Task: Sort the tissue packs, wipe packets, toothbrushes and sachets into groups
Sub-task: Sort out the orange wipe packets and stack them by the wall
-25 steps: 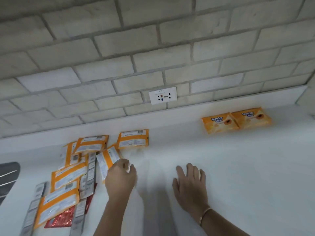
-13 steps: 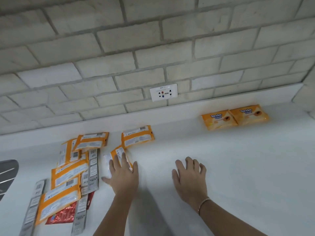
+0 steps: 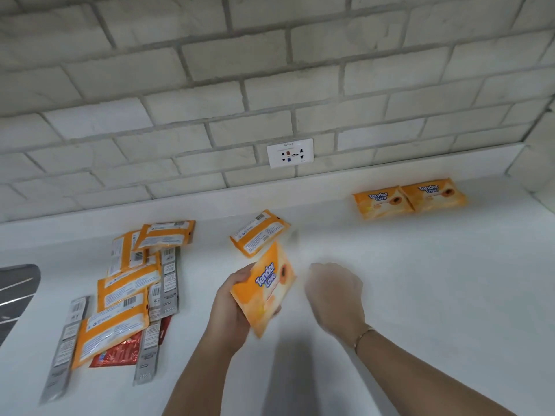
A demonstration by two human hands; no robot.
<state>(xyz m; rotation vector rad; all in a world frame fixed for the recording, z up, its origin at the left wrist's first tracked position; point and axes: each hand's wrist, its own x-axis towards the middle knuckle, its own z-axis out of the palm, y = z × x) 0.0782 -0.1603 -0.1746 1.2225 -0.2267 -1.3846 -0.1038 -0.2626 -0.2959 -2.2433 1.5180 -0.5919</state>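
My left hand (image 3: 229, 307) grips an orange Tender Love wipe packet (image 3: 264, 291), lifted above the white counter (image 3: 420, 280) with its front side up. My right hand (image 3: 336, 291) hovers just right of it, blurred, fingers curled, holding nothing. Another orange packet (image 3: 258, 232) lies face down just beyond. Two matching packets (image 3: 410, 198) sit side by side at the back right. On the left is a mixed pile: several orange packets (image 3: 120, 295), grey toothbrush packs (image 3: 169, 280) and a red sachet (image 3: 120, 352).
A brick wall with a white power socket (image 3: 289, 153) rises behind the counter. A dark grey object (image 3: 15, 291) shows at the left edge. The wall turns a corner at the far right.
My left hand has picked an orange packet off the counter and turned it front up. My right hand lifted off the surface and curled. The view shifted slightly left.
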